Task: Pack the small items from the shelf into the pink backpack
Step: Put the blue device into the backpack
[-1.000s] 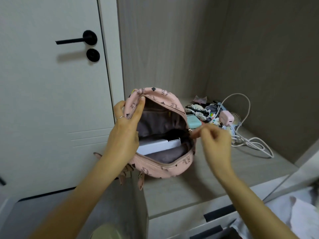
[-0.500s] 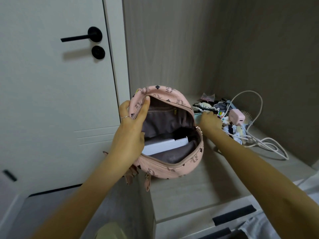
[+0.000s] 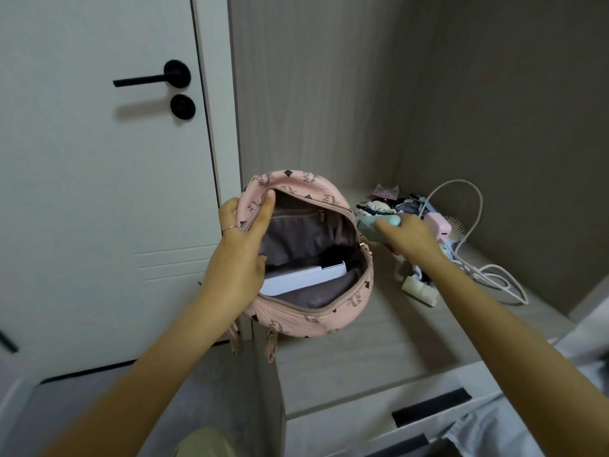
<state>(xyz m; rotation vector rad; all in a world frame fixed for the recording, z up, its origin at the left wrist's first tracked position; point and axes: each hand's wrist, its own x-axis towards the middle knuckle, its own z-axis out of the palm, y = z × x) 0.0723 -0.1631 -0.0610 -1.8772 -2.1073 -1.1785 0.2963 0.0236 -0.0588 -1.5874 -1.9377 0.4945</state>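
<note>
The pink backpack (image 3: 306, 311) sits unzipped at the shelf's left front corner, its grey lining showing and a white box (image 3: 303, 278) lying inside. My left hand (image 3: 242, 252) grips the left edge of the bag's opening, thumb on the rim, holding it wide. My right hand (image 3: 407, 237) is closed on a mint green case (image 3: 372, 225) just right of the bag's rim. Behind that hand lies a heap of small items (image 3: 392, 204): hair clips, a pink charger (image 3: 438, 227), a hairbrush (image 3: 456, 225) and a cream tube (image 3: 420, 290).
A white cable (image 3: 478, 268) loops across the shelf's right side up to the back wall. The wooden shelf (image 3: 379, 351) has drawers with dark slots below. A white door with a black handle (image 3: 155, 79) stands on the left. White cloth lies at the lower right.
My right hand left the bag's zipper, reached back into the heap and closed on the mint green case, lifting it toward the bag's rim. The left hand stayed on the opening.
</note>
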